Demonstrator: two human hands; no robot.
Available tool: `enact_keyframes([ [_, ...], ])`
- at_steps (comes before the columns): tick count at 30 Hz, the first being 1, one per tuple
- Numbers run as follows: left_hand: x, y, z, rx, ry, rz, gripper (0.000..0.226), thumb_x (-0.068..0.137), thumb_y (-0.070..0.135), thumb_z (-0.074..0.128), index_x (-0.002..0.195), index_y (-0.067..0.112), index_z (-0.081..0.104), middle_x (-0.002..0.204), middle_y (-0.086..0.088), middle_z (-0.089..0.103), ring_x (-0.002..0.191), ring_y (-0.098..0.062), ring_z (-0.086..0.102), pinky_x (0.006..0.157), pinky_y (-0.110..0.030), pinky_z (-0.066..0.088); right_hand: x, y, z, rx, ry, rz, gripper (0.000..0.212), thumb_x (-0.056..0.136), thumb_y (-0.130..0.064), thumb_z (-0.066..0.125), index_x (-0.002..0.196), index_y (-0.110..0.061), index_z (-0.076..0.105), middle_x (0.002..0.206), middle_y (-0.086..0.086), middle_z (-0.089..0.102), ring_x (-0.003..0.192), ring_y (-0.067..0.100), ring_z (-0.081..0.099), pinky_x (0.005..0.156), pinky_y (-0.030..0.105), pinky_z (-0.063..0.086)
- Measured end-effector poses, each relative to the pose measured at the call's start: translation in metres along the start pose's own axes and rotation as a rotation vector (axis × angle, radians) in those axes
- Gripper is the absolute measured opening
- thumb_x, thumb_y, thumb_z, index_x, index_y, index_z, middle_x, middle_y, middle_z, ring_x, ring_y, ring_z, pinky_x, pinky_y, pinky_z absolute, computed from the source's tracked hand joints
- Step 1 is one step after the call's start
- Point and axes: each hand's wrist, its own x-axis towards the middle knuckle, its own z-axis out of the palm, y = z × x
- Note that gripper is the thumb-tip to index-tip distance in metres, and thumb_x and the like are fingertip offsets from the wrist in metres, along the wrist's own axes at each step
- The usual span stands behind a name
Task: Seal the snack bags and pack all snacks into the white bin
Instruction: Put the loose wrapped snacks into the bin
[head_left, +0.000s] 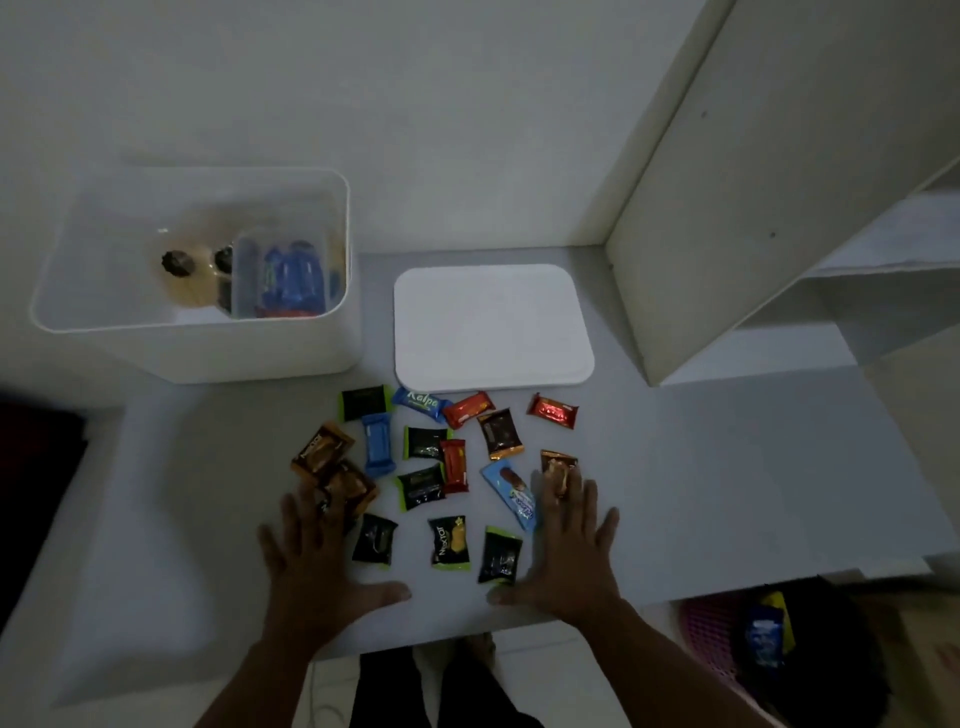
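Hands lie flat on a white table (727, 467) near its front edge, the left hand (317, 566) and right hand (569, 551) both spread, fingers straight. Left fingertips overlap an orange-brown packet (350, 486); right fingertips rest on a brown packet (557, 467) and touch a pale blue wrapper (511, 493). Between and beyond the hands, small snacks (423, 444) lie scattered, some touching, some apart. Bare tabletop stretches to the right of the pile and along the left side. At far left stands the white bin (260, 353), open-topped, with a blue pack (293, 278) and clear bags of dark round snacks (179, 265) inside, dim and blurred. Its flat white lid (491, 327) lies just right of it, touching the pile's far edge. A white shelf panel (779, 182) rises at right, hemming the table's far corner. Below the front edge at right sits a pink basket (717, 634). Legible: "Kalpa" on a blue bar (422, 401); "Nextar" on a black-and-yellow packet (450, 543).
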Motion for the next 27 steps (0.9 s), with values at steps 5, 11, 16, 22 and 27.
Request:
enact_keyframes([
  [5, 0.024, 0.016, 0.003, 0.049, 0.101, 0.163, 0.154, 0.040, 0.103, 0.053, 0.159, 0.014, 0.016, 0.166, -0.020, -0.006, 0.152, -0.043, -0.008, 0.114, -0.075, 0.003, 0.034, -0.016, 0.007, -0.035, 0.171, -0.053, 0.157, 0.038, -0.108, 0.045, 0.149, -0.032, -0.036, 0.157, 0.016, -0.040, 0.145, 0.042, -0.035, 0.113, 0.073, -0.012],
  [11, 0.041, 0.030, 0.003, 0.114, 0.131, 0.277, 0.133, 0.054, 0.101, 0.049, 0.157, 0.019, 0.028, 0.166, -0.020, 0.010, 0.153, -0.042, 0.008, 0.115, -0.070, 0.013, 0.052, -0.035, 0.007, -0.100, 0.213, -0.240, 0.130, 0.055, -0.104, 0.043, 0.157, -0.043, -0.011, 0.165, 0.013, -0.023, 0.150, 0.043, -0.024, 0.113, 0.076, -0.005],
  [16, 0.041, 0.029, 0.013, 0.157, 0.214, 0.350, 0.095, 0.078, 0.087, 0.045, 0.152, 0.028, 0.041, 0.161, -0.013, 0.029, 0.148, -0.038, 0.027, 0.117, -0.060, 0.020, 0.059, -0.041, 0.023, -0.179, 0.317, -0.368, 0.091, 0.080, -0.088, 0.041, 0.156, -0.039, 0.029, 0.167, 0.012, 0.017, 0.153, 0.040, 0.013, 0.110, 0.070, 0.025],
  [22, 0.043, 0.027, 0.019, 0.093, 0.286, 0.315, 0.093, 0.076, 0.084, 0.050, 0.143, 0.020, 0.052, 0.153, -0.017, 0.037, 0.137, -0.040, 0.039, 0.109, -0.055, 0.031, 0.064, -0.046, 0.022, -0.094, 0.430, -0.317, 0.109, 0.065, -0.090, 0.056, 0.153, -0.030, 0.033, 0.161, 0.015, 0.025, 0.147, 0.040, 0.026, 0.106, 0.062, 0.036],
  [27, 0.057, 0.027, 0.012, 0.155, 0.209, 0.364, 0.106, 0.069, 0.090, 0.049, 0.156, 0.031, 0.031, 0.167, -0.012, 0.012, 0.152, -0.038, 0.014, 0.114, -0.059, 0.020, 0.079, -0.050, 0.008, -0.255, 0.305, -0.378, 0.112, 0.069, -0.095, 0.041, 0.160, -0.039, 0.007, 0.170, 0.009, 0.000, 0.154, 0.041, 0.001, 0.111, 0.073, 0.019],
])
